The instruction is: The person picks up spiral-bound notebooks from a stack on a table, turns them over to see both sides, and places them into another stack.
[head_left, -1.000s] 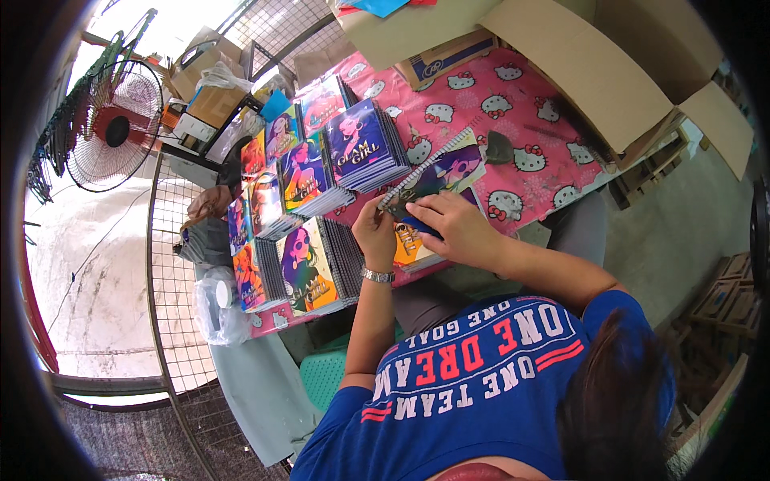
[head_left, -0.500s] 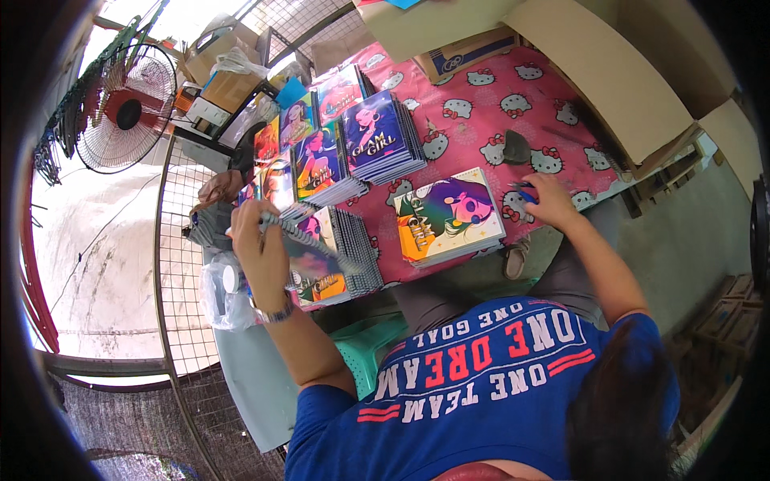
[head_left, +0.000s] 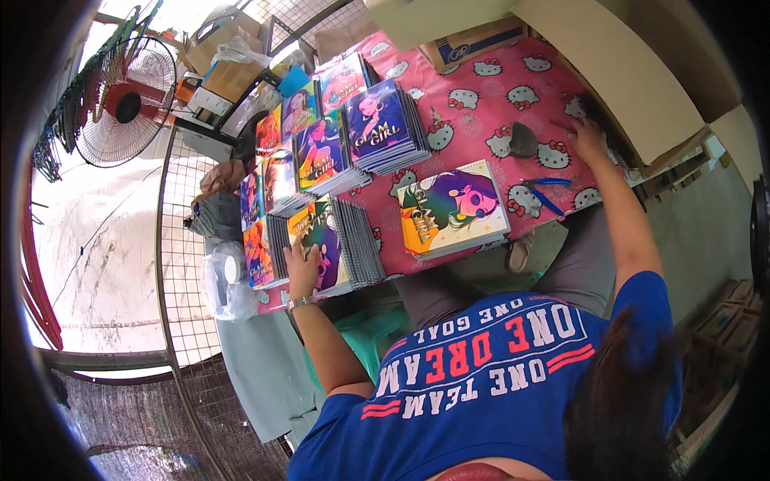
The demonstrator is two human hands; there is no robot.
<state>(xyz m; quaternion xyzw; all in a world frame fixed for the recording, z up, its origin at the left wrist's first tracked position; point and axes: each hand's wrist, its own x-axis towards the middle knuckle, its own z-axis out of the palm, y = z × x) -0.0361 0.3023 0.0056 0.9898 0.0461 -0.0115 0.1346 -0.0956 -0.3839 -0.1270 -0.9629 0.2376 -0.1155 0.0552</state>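
My left hand (head_left: 301,271) rests, fingers spread, on a stack of spiral notebooks (head_left: 330,232) with colourful covers at the table's near left. Close to the right edge, my right hand (head_left: 591,143) lies on the pink tablecloth with its fingers apart and holds nothing. Blue-handled pliers (head_left: 553,182) lie with handles spread, nearer to me than that hand. Between the pliers and the left stack sits another pile of spiral notebooks (head_left: 449,212), a figure with purple hair on its top cover. A dark grey lump (head_left: 523,141) is left of my right hand.
Several more notebook stacks (head_left: 377,128) crowd the table's left half. An open cardboard box (head_left: 618,88) stands along the right side, and another carton (head_left: 473,50) at the far edge. A fan (head_left: 120,104) is at the far left; a clear plastic bag (head_left: 224,280) hangs by the left edge.
The spiral notebook my left hand held raised is now down on the left stack, the hand spread on top. My right hand has let go of the pliers and moved farther away and right.
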